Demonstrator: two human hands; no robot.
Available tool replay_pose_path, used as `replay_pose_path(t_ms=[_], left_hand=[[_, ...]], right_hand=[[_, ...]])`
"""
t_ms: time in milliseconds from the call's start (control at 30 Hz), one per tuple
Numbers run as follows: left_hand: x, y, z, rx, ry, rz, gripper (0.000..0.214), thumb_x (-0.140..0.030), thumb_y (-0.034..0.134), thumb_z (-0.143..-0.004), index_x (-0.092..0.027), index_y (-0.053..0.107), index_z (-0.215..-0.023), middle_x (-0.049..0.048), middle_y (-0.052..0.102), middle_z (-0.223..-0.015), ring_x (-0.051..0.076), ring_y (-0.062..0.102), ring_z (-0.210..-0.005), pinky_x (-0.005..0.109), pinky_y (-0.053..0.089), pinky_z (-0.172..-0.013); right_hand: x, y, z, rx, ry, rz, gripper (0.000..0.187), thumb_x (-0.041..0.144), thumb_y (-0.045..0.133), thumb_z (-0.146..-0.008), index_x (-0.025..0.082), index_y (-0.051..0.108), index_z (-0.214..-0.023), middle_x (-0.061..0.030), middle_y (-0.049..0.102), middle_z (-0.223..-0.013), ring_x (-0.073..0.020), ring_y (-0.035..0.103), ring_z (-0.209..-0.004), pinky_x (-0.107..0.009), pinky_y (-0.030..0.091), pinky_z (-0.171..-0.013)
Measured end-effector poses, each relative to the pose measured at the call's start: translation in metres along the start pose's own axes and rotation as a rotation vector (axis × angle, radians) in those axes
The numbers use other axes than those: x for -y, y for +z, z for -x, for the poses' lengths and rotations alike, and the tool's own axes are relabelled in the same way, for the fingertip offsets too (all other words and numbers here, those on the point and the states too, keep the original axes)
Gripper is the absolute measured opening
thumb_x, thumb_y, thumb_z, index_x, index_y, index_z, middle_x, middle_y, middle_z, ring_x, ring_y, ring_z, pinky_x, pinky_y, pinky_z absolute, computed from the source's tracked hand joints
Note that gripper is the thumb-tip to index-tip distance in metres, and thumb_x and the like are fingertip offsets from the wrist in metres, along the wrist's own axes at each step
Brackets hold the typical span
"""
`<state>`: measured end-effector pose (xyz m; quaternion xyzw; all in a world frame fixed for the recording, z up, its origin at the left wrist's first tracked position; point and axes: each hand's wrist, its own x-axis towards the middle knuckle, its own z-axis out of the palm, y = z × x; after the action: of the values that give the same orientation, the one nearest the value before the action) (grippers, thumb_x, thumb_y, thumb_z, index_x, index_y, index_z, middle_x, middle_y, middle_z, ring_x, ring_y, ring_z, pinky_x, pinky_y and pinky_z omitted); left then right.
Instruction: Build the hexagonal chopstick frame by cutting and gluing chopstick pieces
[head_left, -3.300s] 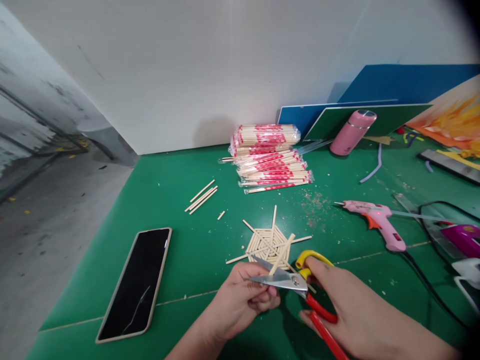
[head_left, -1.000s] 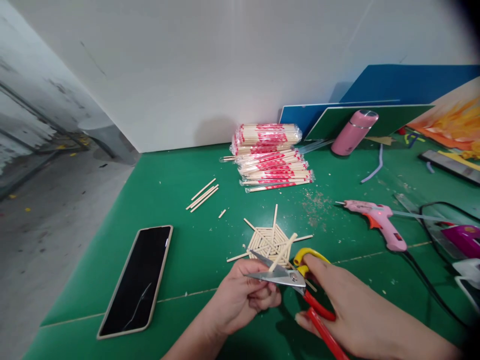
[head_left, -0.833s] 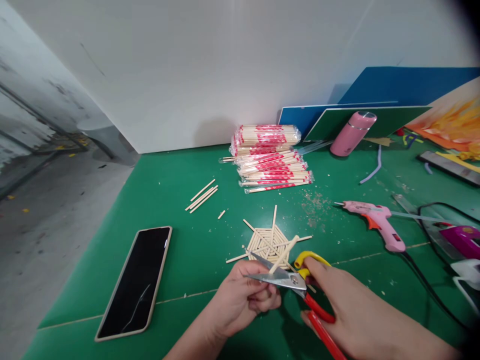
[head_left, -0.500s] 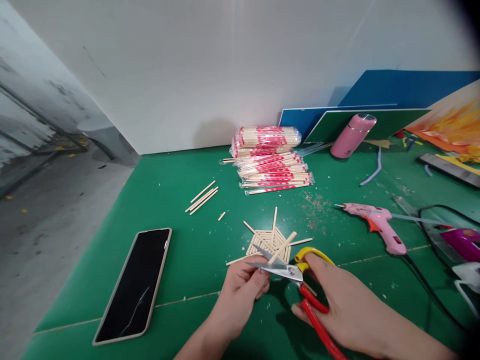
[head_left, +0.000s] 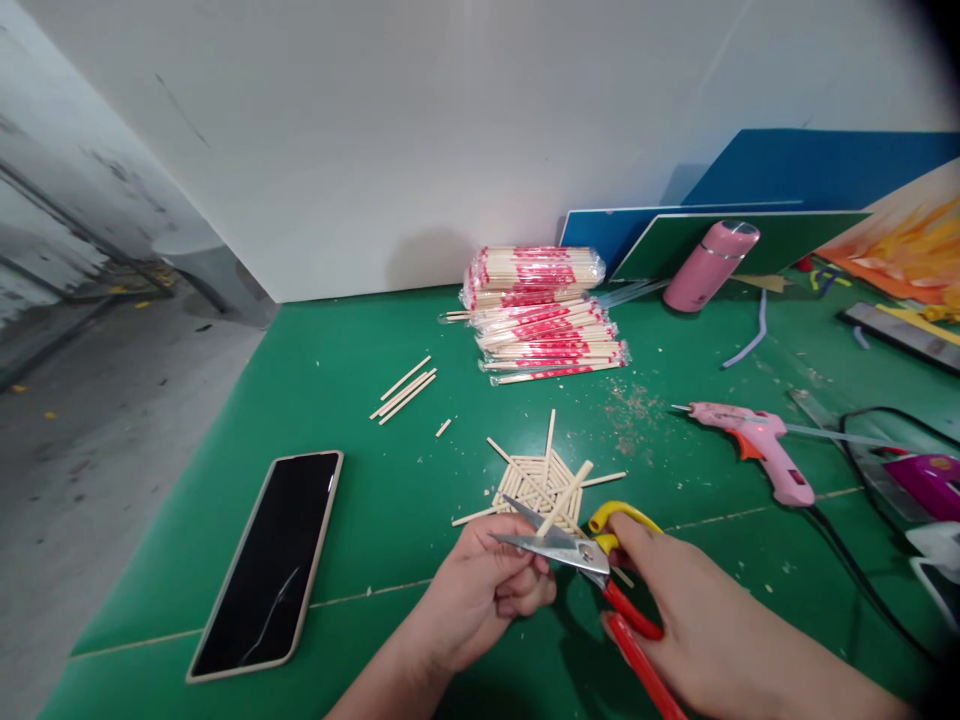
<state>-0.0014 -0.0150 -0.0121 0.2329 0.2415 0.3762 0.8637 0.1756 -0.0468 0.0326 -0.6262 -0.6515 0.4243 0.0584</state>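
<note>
My right hand [head_left: 675,590] grips a pair of scissors [head_left: 566,550] with one yellow and one red handle, blades apart and pointing left. Between the blades lies a wooden stick [head_left: 564,500], slanting up to the right. My left hand [head_left: 484,585] is closed on the stick's lower end, close to the blades; its fingertips are partly hidden behind them. Just beyond the blades, a web-shaped piece of glued sticks [head_left: 523,470] rests on the green table, with longer sticks poking outward. The hands and scissors cover its near side.
Several loose sticks [head_left: 405,392] and a short offcut [head_left: 443,428] lie left of centre. Wrapped chopsticks [head_left: 551,315] are piled at the back. A phone [head_left: 266,565] lies at left. A pink glue gun [head_left: 754,445] with its cord and a pink bottle [head_left: 711,267] are at right.
My left hand has shifted slightly right and its fingers have curled further under the blades. The scissors have barely moved and still straddle the stick. The view has tilted a little.
</note>
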Motion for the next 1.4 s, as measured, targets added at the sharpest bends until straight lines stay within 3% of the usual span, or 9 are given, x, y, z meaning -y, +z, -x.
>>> replay_pose_path(t_ms=[100,233,433,667,800,1000,1167,1400], left_hand=[[0.0023,0.0006,-0.0021,-0.046,0.059,-0.002,0.011,-0.023,0.063,-0.071,-0.015,0.060,-0.066,-0.0084,0.034,-0.043,0.001,0.022,-0.037,0.020,0.016,-0.042],[0.0046,0.0005,-0.0031,-0.080,0.115,-0.010,0.007,-0.021,0.063,-0.072,-0.015,0.061,-0.070,-0.0083,0.033,-0.045,0.002,0.026,-0.041,0.019,0.016,-0.043],[0.0027,-0.0023,0.0009,0.027,-0.010,0.007,0.018,-0.028,0.062,-0.071,-0.013,0.058,-0.062,-0.0107,0.026,-0.038,0.001,0.018,-0.033,0.022,0.019,-0.045],[0.0021,-0.0010,0.0002,0.091,-0.086,0.017,0.027,-0.031,0.058,-0.073,-0.014,0.050,-0.054,-0.0121,0.017,-0.035,0.002,0.019,-0.028,0.023,0.023,-0.043],[0.0052,-0.0011,-0.0021,0.021,-0.015,-0.030,0.020,-0.028,0.056,-0.076,-0.014,0.053,-0.061,-0.0109,0.024,-0.036,0.002,0.022,-0.032,0.021,0.020,-0.041],[0.0072,-0.0038,-0.0046,-0.092,0.120,-0.140,0.013,-0.025,0.062,-0.073,-0.013,0.057,-0.074,-0.0083,0.034,-0.045,0.003,0.032,-0.040,0.019,0.019,-0.041],[0.0025,-0.0009,-0.0003,-0.043,0.051,-0.116,0.019,-0.030,0.062,-0.072,-0.012,0.058,-0.068,-0.0095,0.027,-0.042,0.002,0.023,-0.037,0.019,0.016,-0.040],[0.0027,-0.0030,0.0009,0.055,-0.014,-0.038,0.015,-0.029,0.059,-0.072,-0.015,0.057,-0.066,-0.0120,0.020,-0.037,0.001,0.020,-0.031,0.022,0.022,-0.045]], right_hand=[[-0.0039,0.0019,-0.0013,-0.036,-0.004,0.037,0.018,0.019,0.052,-0.067,0.021,0.043,-0.083,-0.0014,0.058,-0.076,-0.0147,0.052,-0.063,-0.026,0.038,-0.057],[-0.0064,0.0017,-0.0028,-0.070,0.016,0.098,0.024,0.033,0.056,-0.067,0.021,0.041,-0.081,-0.0017,0.057,-0.076,-0.0154,0.050,-0.061,-0.027,0.036,-0.053],[-0.0035,-0.0043,0.0007,-0.037,-0.040,0.124,0.035,0.041,0.060,-0.063,0.021,0.040,-0.082,-0.0030,0.055,-0.082,-0.0167,0.049,-0.068,-0.028,0.037,-0.057],[-0.0055,-0.0033,0.0034,-0.009,-0.060,0.033,0.023,0.029,0.057,-0.067,0.021,0.043,-0.084,-0.0020,0.058,-0.081,-0.0147,0.051,-0.067,-0.025,0.037,-0.059],[-0.0045,-0.0016,-0.0003,-0.013,-0.011,0.002,0.019,0.020,0.053,-0.067,0.020,0.044,-0.083,-0.0023,0.059,-0.079,-0.0136,0.052,-0.064,-0.024,0.038,-0.058],[-0.0067,0.0012,-0.0028,-0.066,0.049,0.045,0.028,0.037,0.058,-0.066,0.020,0.042,-0.083,-0.0026,0.058,-0.077,-0.0156,0.052,-0.062,-0.027,0.038,-0.055],[-0.0025,-0.0026,0.0020,-0.038,-0.012,0.055,0.034,0.037,0.061,-0.063,0.020,0.041,-0.085,-0.0044,0.056,-0.084,-0.0165,0.050,-0.068,-0.028,0.039,-0.058],[0.0029,-0.0054,0.0029,0.031,0.002,-0.010,0.024,0.032,0.057,-0.067,0.021,0.043,-0.082,-0.0021,0.059,-0.079,-0.0151,0.052,-0.066,-0.026,0.039,-0.059]])
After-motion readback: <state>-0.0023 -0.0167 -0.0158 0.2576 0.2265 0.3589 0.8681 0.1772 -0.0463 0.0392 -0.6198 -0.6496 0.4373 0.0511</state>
